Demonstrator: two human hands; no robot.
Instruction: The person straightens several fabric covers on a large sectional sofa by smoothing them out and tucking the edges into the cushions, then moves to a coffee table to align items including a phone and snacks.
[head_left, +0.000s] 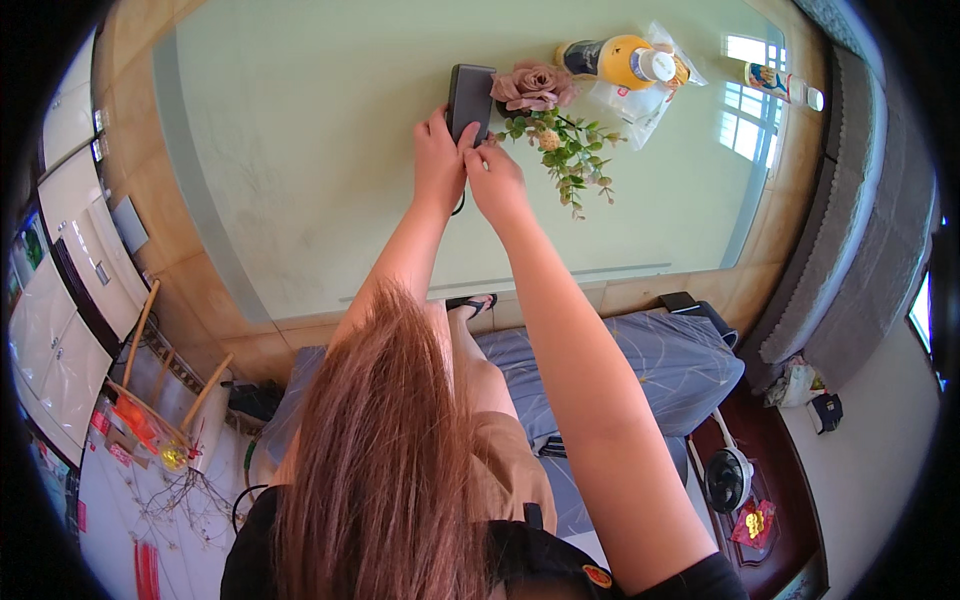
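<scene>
My left hand (439, 159) is wrapped around the lower end of a dark grey rectangular device (472, 94), possibly a power bank, above the glass tabletop. At the device's near end, my right hand (496, 178) has its thumb and fingers drawn together, touching or almost touching the left thumb. Whatever lies between the right fingertips is hidden. A short stretch of black cable (459, 204) shows below the hands. Just right of the device sits an artificial dusty-pink rose (535, 86) with green leaf sprigs (574, 157) spreading toward me.
Beyond the flower lie an orange drink bottle (622, 61) with a white cap and a clear plastic bag (637, 112). Farther right is a clear bottle (784, 86) on the table's pale glass top (322, 150). A grey sofa (862, 202) borders the right; a wooden-legged stool (150, 412) stands left.
</scene>
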